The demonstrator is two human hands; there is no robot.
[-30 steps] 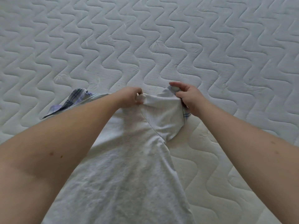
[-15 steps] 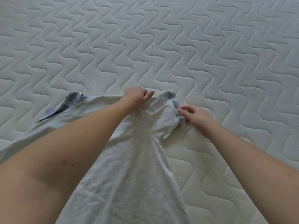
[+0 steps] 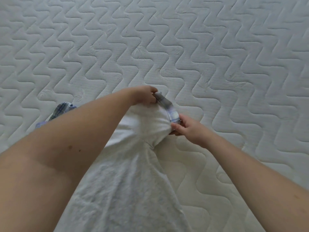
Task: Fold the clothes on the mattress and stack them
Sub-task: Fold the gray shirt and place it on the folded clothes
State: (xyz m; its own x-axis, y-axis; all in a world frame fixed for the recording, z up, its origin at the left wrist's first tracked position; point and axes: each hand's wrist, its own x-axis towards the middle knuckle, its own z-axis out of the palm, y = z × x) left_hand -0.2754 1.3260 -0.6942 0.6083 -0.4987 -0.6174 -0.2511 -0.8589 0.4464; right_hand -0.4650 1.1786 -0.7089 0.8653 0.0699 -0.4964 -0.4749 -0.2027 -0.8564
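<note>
A white T-shirt with plaid-trimmed sleeves lies spread on the quilted mattress, its body running toward me. My left hand pinches the far end of the right sleeve's plaid cuff. My right hand pinches the near end of the same cuff, holding the sleeve stretched between both hands. The other plaid sleeve peeks out at the left, mostly hidden behind my left forearm.
The white quilted mattress stretches in every direction beyond the shirt, with bare surface to the right and far side. No other garments show in this view.
My left hand shifted right to the far end of the cuff and my right hand drew nearer to me, so the sleeve now hangs taut between them.
</note>
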